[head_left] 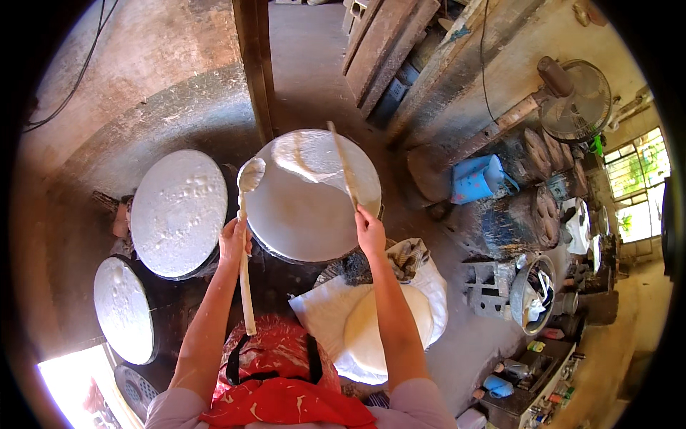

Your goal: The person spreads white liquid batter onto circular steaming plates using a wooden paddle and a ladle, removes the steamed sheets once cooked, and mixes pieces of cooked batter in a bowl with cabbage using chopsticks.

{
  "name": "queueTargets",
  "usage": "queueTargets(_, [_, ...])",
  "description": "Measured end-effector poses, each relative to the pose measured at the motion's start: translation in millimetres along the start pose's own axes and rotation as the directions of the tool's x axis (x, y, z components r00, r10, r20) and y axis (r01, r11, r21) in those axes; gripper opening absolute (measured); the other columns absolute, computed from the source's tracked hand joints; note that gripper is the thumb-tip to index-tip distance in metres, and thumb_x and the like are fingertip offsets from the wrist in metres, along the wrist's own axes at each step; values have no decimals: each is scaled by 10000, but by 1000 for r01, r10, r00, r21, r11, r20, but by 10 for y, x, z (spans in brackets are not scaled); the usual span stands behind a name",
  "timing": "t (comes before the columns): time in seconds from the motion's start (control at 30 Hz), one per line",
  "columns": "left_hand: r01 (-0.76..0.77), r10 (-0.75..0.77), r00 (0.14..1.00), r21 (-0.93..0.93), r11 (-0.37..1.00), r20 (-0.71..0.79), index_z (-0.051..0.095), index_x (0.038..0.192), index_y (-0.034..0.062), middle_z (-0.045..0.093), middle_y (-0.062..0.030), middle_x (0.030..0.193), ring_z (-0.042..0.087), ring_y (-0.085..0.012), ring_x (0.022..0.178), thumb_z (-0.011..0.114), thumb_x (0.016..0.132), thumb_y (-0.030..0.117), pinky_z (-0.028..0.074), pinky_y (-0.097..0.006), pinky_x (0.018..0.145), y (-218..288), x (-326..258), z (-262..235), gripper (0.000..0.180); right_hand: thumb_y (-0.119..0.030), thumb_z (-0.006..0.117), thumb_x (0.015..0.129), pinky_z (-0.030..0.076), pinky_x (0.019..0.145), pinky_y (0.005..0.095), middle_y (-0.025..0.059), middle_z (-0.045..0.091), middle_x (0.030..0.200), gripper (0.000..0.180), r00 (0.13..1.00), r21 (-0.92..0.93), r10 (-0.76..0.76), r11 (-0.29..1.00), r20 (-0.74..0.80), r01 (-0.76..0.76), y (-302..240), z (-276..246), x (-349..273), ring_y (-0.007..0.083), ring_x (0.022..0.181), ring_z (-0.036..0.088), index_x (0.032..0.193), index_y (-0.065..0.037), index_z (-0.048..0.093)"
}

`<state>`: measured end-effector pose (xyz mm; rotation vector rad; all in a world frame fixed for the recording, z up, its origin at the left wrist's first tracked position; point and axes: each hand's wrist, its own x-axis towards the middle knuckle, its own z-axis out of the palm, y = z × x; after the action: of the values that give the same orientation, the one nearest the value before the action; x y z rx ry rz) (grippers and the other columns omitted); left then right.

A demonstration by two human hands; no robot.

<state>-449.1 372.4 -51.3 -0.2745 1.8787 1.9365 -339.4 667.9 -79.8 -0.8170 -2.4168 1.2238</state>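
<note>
My left hand (234, 242) is closed round the long pale handle of a ladle (251, 175). The ladle's whitish, coated bowl is at the left rim of a large round vat (296, 222) in front of me. My right hand (369, 232) grips a thin wooden stick (344, 163), which slants over the vat's right part toward the far rim. Smooth grey-white liquid fills the vat, with a thicker, creamy white layer (307, 154) at its far side. Just below my right forearm, a round pale disc (389, 325) lies on a white cloth (321, 304).
Two more round vats with bubbly white surfaces, a larger one (179, 214) and a smaller one (125, 311), stand at the left. To the right are a blue container (477, 179), concrete blocks (489, 289), a metal basin (532, 293) and a fan (575, 100). Wooden planks (389, 50) lean at the back.
</note>
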Motion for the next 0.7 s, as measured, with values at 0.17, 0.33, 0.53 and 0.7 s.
queueTargets(0.17, [52, -53, 998, -10, 999, -44, 562, 998, 39, 477, -17, 586, 410, -87, 377, 545, 863, 335, 339, -220, 348, -27, -75, -33, 326, -250, 572, 849, 458, 610, 295, 107, 646, 767, 271, 946, 151, -116, 986, 301, 73, -51, 117, -172, 164, 624, 581, 1067, -100, 626])
queueTargets(0.33, [83, -84, 993, -14, 996, -89, 556, 997, 65, 475, -13, 593, 410, -86, 387, 526, 872, 328, 346, -221, 361, 1, -224, -179, 293, -243, 588, 838, 476, 667, 295, 133, 656, 904, 273, 961, 111, -181, 981, 209, 161, 83, -206, -191, 198, 785, 646, 1060, -89, 628])
queueTargets(0.53, [97, -98, 992, -19, 995, -82, 554, 1054, 76, 477, -10, 610, 399, -82, 389, 516, 879, 324, 337, -217, 363, 1, -249, -197, 306, -255, 564, 852, 472, 688, 272, 130, 652, 925, 282, 924, 15, -97, 995, 370, 98, -49, -260, 443, 207, 786, 637, 1070, -84, 620])
queueTargets(0.7, [111, -120, 989, -99, 989, -82, 553, 1004, 36, 468, -19, 586, 411, -89, 380, 529, 876, 340, 351, -225, 349, 132, -376, -283, 330, -197, 631, 815, 473, 698, 280, 90, 667, 941, 269, 801, 192, -209, 974, 561, 119, 201, -355, -35, 149, 798, 630, 1059, -85, 633])
